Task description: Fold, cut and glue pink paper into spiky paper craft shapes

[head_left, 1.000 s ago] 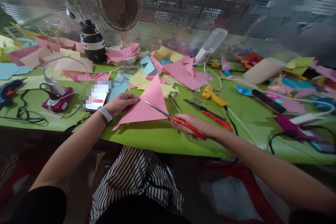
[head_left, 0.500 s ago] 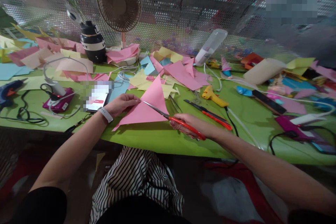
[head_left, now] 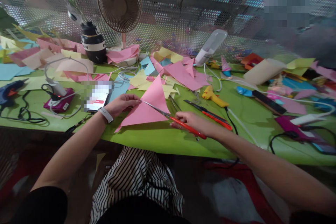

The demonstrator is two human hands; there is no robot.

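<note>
Between my hands is a pink sheet of paper (head_left: 153, 103), roughly triangular, with one point facing away from me and a narrow strip at its near left corner. My left hand (head_left: 126, 103) pinches its left edge between thumb and fingers. My right hand (head_left: 190, 122) is closed on the red handles of a pair of scissors (head_left: 183, 123). The scissors' metal blades lie over the paper, tips pointing left and close to my left fingertips. Whether the blades are parted is hard to see. Part of the handles is hidden by my right hand.
A phone (head_left: 98, 96) lies left of my left hand. Beyond the paper are yellow and pink paper scraps (head_left: 183, 73). Right of the scissors lie a utility knife (head_left: 207, 113) and a yellow glue gun (head_left: 214, 97) with its cord. A fan (head_left: 119, 1) and dark bottle (head_left: 93, 42) stand behind.
The paper's near left corner has shifted slightly right. The scissors and my right hand have barely moved, and both hands keep their grips.
</note>
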